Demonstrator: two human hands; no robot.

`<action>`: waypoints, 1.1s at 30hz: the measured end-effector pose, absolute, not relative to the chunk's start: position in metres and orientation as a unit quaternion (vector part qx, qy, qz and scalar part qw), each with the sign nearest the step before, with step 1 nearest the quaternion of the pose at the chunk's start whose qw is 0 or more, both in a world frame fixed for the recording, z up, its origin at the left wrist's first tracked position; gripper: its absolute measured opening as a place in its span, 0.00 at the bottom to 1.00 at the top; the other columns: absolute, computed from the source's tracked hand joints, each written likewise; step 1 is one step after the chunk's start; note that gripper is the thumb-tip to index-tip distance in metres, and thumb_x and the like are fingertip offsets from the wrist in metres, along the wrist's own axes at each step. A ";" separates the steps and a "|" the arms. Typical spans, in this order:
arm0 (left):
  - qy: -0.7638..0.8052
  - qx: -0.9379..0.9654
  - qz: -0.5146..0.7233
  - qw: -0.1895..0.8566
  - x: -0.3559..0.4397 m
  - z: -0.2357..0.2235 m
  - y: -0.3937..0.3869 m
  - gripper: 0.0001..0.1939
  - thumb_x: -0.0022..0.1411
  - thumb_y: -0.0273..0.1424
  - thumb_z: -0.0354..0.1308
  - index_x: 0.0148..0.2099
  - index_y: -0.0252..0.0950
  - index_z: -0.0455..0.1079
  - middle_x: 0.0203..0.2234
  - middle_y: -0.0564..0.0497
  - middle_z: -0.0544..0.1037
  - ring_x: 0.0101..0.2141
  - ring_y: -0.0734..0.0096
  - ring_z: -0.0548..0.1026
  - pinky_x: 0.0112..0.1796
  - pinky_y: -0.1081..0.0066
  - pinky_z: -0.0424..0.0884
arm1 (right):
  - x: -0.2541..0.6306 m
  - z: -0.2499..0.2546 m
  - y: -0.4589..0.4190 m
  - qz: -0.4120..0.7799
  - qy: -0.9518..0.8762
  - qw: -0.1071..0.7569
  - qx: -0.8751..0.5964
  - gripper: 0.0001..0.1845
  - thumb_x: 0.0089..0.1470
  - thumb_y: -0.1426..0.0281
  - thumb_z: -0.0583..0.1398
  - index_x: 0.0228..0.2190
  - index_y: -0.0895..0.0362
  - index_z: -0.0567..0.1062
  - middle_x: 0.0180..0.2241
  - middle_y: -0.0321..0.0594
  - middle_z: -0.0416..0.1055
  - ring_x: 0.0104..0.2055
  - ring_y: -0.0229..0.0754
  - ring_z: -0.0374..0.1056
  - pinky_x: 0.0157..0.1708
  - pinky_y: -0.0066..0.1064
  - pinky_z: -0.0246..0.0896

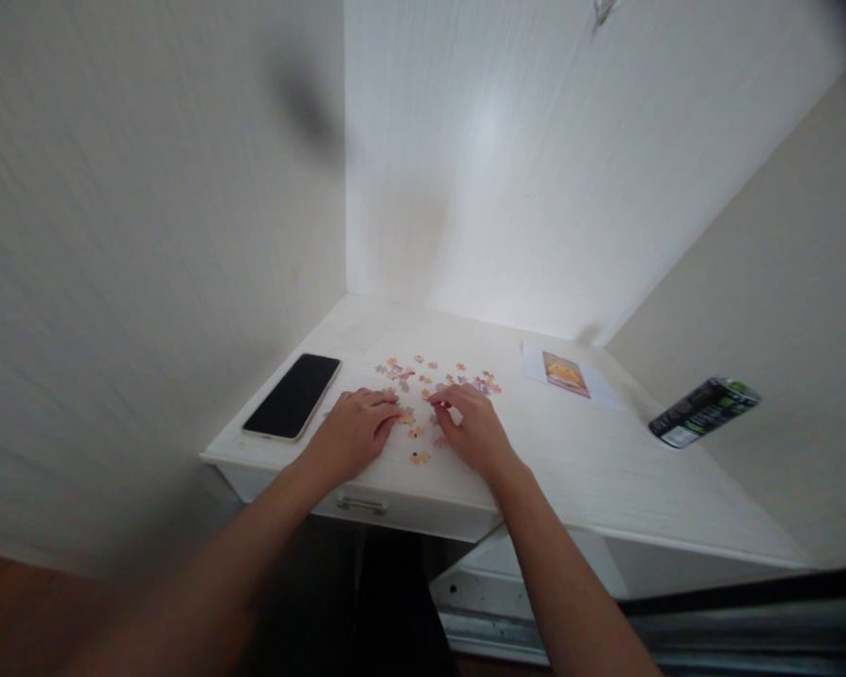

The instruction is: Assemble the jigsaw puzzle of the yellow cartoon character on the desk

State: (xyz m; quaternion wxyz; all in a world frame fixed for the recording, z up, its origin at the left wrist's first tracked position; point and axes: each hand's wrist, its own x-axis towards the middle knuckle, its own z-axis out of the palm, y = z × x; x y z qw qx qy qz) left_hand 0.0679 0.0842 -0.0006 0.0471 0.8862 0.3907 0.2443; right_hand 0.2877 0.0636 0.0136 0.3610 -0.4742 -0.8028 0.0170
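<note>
Several small orange and purple puzzle pieces (433,376) lie scattered on a white desk (592,461). My left hand (356,431) rests palm down at the left of the pieces, its fingers curled and their tips touching a piece near the middle. My right hand (469,423) lies just right of it, fingers bent and pinched on a small piece at its fingertips. The two hands nearly meet over the pieces. One loose piece (420,458) sits between the wrists, close to the front edge.
A black phone (294,396) lies face up left of my left hand. A white sheet with a small orange picture (566,373) lies at the back right. A dark can (703,411) lies on its side at the right. White walls close in behind and at the left.
</note>
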 end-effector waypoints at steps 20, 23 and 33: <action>0.387 0.874 0.290 0.039 0.064 0.005 0.082 0.15 0.65 0.26 0.46 0.48 0.37 0.71 0.46 0.48 0.75 0.47 0.61 0.69 0.49 0.58 0.64 | 0.278 0.024 0.019 0.081 -0.821 0.264 -0.499 0.07 0.54 0.67 0.63 0.36 0.52 0.78 0.38 0.38 0.78 0.42 0.45 0.69 0.49 0.41 0.56; 0.381 0.879 0.284 0.040 0.065 0.003 0.081 0.15 0.65 0.27 0.46 0.47 0.38 0.72 0.46 0.48 0.75 0.47 0.61 0.69 0.48 0.57 0.64 | 0.274 0.023 0.014 0.088 -0.824 0.264 -0.493 0.05 0.55 0.68 0.62 0.35 0.52 0.78 0.37 0.38 0.77 0.41 0.44 0.69 0.48 0.40 0.57; 0.366 0.894 0.254 0.037 0.065 0.001 0.080 0.15 0.67 0.32 0.46 0.49 0.41 0.72 0.49 0.50 0.75 0.49 0.60 0.68 0.49 0.56 0.63 | 0.260 0.009 0.027 0.057 -0.808 0.305 -0.501 0.08 0.59 0.68 0.59 0.40 0.54 0.76 0.38 0.40 0.77 0.43 0.46 0.67 0.47 0.40 0.57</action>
